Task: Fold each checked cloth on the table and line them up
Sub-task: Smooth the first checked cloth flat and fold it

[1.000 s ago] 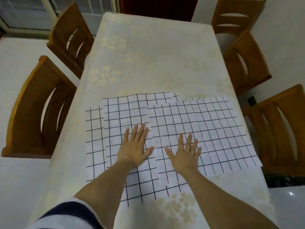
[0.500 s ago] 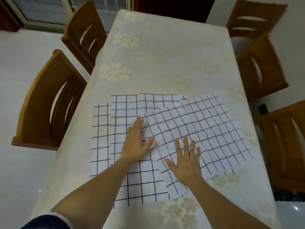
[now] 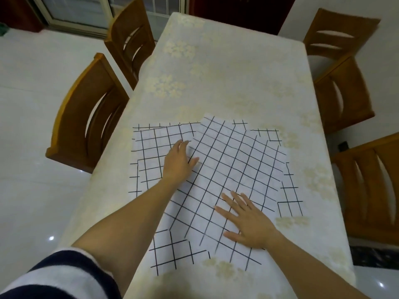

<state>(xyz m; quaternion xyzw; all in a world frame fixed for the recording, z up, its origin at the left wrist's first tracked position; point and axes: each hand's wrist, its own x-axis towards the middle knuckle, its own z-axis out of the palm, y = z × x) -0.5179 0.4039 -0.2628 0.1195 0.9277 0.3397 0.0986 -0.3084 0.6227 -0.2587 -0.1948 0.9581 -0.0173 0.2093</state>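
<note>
Both hands are lying flat with fingers straight, gripping nothing. The left hand point(image 3: 179, 160) is pressing at the left border of the top checked cloth point(image 3: 233, 165), where it is overlapping the lower checked cloth point(image 3: 151, 147). The right hand point(image 3: 248, 221) is pressing, fingers spread, on the top cloth's near portion. The top checked cloth is lying unfolded and skewed to the edges of the table point(image 3: 226, 72), across its near half.

Step in hand, as judged: squaring and flattening the top cloth ahead of its first fold. To do it well, the palms should be turning the cloth until its grid is running parallel to the table's long edges. Pressure should be light so the layer beneath is not dragging along, and creases should be swept outward before a corner is lifted.

Count:
- **Checked cloths:** at least two. Further checked patches point(image 3: 290, 197) are showing toward the table's right edge, and it cannot be told whether they belong to a third cloth. None is folded.
- **Wooden chairs point(image 3: 86, 117):** five, two along the left edge and three along the right.
- **Table:** one.
</note>
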